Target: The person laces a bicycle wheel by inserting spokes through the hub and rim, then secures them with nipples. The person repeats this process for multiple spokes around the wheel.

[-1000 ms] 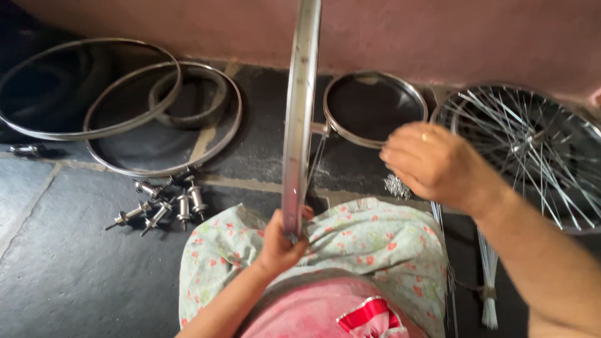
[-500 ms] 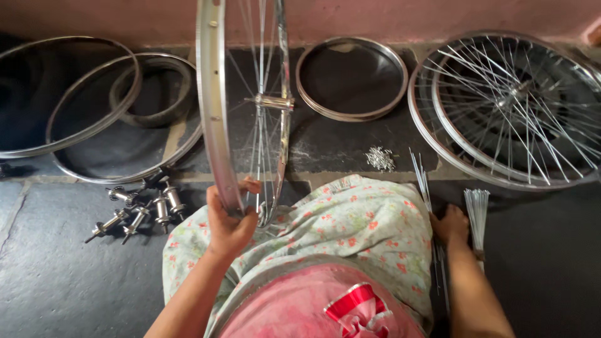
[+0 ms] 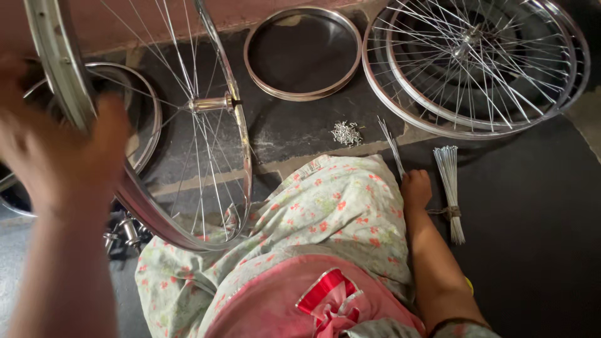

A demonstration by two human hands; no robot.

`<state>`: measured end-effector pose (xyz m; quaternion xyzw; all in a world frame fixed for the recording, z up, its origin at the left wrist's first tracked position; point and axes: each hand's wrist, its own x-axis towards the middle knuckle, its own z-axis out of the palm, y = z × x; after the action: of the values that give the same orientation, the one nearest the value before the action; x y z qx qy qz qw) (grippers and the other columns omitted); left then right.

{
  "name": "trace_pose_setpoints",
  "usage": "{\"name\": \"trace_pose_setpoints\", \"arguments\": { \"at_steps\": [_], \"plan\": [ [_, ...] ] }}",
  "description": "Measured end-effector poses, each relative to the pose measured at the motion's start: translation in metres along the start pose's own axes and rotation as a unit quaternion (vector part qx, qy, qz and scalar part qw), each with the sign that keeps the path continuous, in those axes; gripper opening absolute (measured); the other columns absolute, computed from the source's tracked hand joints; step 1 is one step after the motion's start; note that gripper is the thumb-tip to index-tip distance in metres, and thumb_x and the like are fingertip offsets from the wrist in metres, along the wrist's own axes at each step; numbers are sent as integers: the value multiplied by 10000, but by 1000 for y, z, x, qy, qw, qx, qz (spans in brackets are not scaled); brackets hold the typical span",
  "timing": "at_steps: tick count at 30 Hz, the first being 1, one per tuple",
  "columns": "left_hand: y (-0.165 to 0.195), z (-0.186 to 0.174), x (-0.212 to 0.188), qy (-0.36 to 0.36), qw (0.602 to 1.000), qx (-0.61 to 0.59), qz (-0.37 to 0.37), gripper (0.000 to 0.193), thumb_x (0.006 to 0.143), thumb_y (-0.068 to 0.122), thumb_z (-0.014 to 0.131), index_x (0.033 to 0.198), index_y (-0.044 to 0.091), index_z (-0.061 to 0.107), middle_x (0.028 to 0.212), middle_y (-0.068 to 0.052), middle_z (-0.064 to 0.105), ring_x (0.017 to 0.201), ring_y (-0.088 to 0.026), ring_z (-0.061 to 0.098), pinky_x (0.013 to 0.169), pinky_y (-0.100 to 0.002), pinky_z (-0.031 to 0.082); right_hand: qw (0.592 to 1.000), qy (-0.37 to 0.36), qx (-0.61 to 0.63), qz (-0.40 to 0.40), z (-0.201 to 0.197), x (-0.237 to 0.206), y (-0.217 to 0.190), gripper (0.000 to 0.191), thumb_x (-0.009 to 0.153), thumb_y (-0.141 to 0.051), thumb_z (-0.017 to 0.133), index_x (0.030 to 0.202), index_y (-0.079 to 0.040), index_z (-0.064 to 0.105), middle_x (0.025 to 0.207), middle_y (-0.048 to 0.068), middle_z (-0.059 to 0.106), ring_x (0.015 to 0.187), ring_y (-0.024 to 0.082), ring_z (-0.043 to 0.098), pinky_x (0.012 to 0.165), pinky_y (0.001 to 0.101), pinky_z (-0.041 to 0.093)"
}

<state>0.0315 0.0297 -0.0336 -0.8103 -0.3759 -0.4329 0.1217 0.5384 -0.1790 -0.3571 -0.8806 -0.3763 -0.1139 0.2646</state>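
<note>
The left hand grips the rim of a wheel that stands upright on the person's lap at the left of the scene, fingers clenched over the metal edge; the hand is blurred. The wheel already carries a hub at its centre and many spokes running out to the rim, though gaps between them suggest the lacing is only partly done. The right hand rests low on the floor at the right of the lap, touching a few loose spokes; whether it pinches one or just lies on them I cannot tell. Just right of it lies a tied bundle of spokes, apparently mostly unused. A small heap of nipples sits on the floor a little farther off. At the far right lie finished wheels, stacked flat. A bare rim lies far centre, and spare hubs lie near left, partly hidden under the wheel. So, by my judgement, some wheels are done, one is midway, and rims and hubs remain to be built.
</note>
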Motion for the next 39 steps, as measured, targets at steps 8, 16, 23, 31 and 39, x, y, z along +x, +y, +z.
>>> {"name": "trace_pose_setpoints", "arguments": {
  "at_steps": [8,16,23,31,39],
  "plan": [
    [0,10,99,-143,975,-109,-130,234,1035,173,630,1154,-28,634,1029,-159,662,892,-238,641,739,-409,518,1000,21,5,-13,-11,-28,20,131,1062,-209,665,1043,-80,664,1029,143,660,967,381,641,802,501,510],
    [-40,31,122,-279,883,333,177,203,803,-43,731,994,20,751,846,-144,739,766,-271,734,631,-354,580,893,-56,447,12,-43,23,-48,194,1102,-61,524,1233,17,644,1082,128,711,775,159,649,725,300,540],
    [-49,27,132,-320,905,280,-20,118,927,65,695,1036,47,737,885,-136,733,809,-269,730,673,-379,575,659,-126,726,-152,-80,97,-185,331,1093,-149,604,1327,85,596,1219,202,691,1041,226,697,1004,371,578],
    [-47,7,132,-200,941,-166,-214,291,907,95,621,1190,51,674,1057,-107,687,956,-233,671,837,-373,520,521,-2,853,-1,0,107,-279,422,1081,-347,594,1213,51,646,1016,169,740,821,201,682,792,343,569],
    [-64,16,142,-275,922,-165,-215,302,903,74,605,1198,45,664,1079,-111,682,983,-236,666,857,-375,518,474,-97,864,139,84,106,-268,418,1064,-416,589,1089,-3,645,850,113,699,714,182,644,699,316,540]
  ]
}}
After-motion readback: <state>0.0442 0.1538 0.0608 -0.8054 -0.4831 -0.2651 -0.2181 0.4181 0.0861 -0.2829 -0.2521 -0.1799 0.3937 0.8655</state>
